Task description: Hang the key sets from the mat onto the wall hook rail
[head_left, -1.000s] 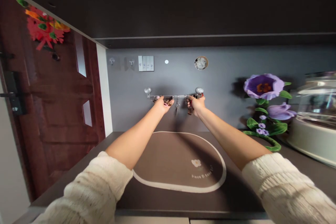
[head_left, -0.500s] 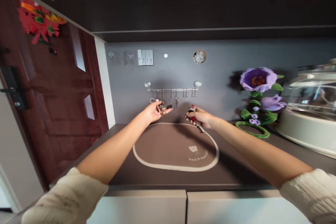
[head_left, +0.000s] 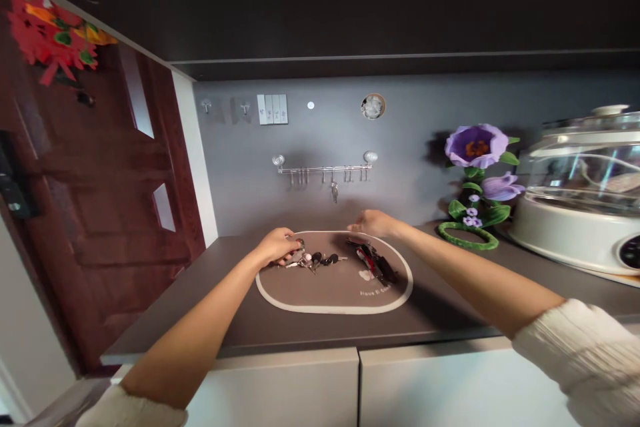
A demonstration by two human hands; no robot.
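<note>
My left hand (head_left: 278, 245) is low over the left part of a brown oval mat (head_left: 320, 293), fingers curled on the near end of a bunch of keys (head_left: 316, 259). Those keys spread across the mat, with black-headed ones among them. Beyond the mat's back right edge hovers my right hand (head_left: 375, 222), slightly blurred, its fingers pointing left and nothing seen in them. Just below it, a red and black key bunch (head_left: 373, 261) lies on the mat, apart from the hand. A single small key set (head_left: 335, 192) hangs from the hook rail (head_left: 325, 169) on the wall.
Purple fabric flowers (head_left: 477, 147) and a white appliance with a clear cover (head_left: 575, 227) stand at the right. A dark shelf (head_left: 320, 13) overhangs the counter. Two small hooks and a labelled switch plate (head_left: 273, 109) are on the wall. A red-brown door (head_left: 125, 247) is at the left.
Both hands have come down with the keys, which now lie on the mat. My right hand has let go of the red and black bunch. The view has shifted slightly.
</note>
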